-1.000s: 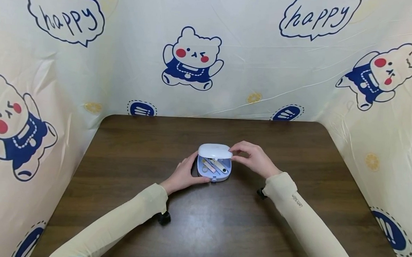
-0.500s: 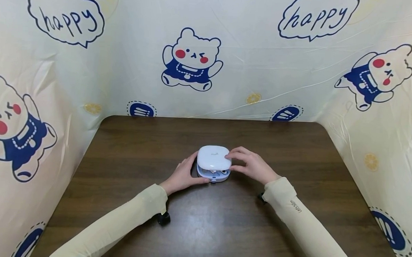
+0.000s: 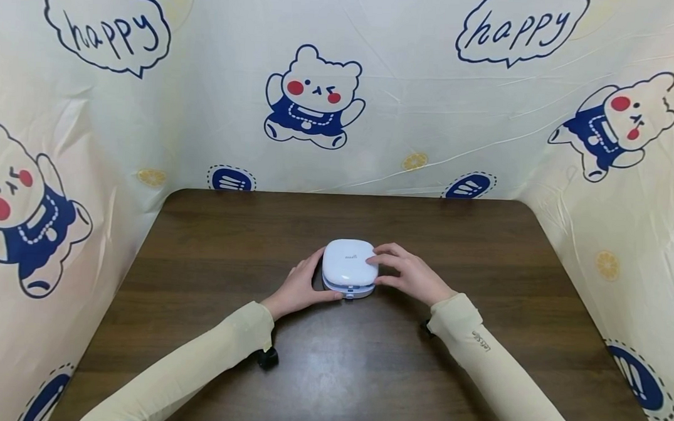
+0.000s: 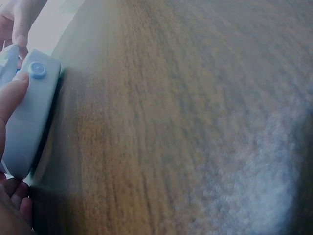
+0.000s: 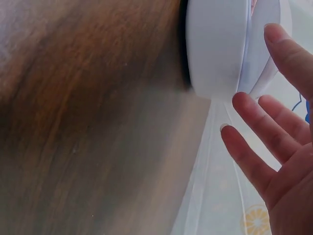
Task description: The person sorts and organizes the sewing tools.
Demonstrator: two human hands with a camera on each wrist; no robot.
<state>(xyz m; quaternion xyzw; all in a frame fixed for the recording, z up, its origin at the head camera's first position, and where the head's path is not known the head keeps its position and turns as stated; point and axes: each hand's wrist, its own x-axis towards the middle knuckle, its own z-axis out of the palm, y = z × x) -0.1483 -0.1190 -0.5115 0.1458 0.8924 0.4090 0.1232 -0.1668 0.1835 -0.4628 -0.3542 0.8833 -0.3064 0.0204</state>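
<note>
A small white hinged case (image 3: 358, 294) sits on the table with its rounded lid (image 3: 346, 260) lowered almost to the base. Only a narrow gap shows along the front. My left hand (image 3: 295, 289) grips the base from the left, thumb at the front near a round button (image 4: 37, 70) and fingers round the far side. At the lid's right edge my right hand (image 3: 413, 275) pinches it, with the thumb tip at the gap and a finger on top; its other fingers are spread beside the case in the right wrist view. The contents are hidden.
The dark wooden table (image 3: 330, 373) runs to a rounded far edge. Behind it and on both sides hangs a pale curtain (image 3: 409, 113) printed with cartoon bears and the word "happy".
The lid has swung down toward me from raised to nearly closed, covering the small tools seen inside earlier. My right hand came down with it; my left hand stayed in place.
</note>
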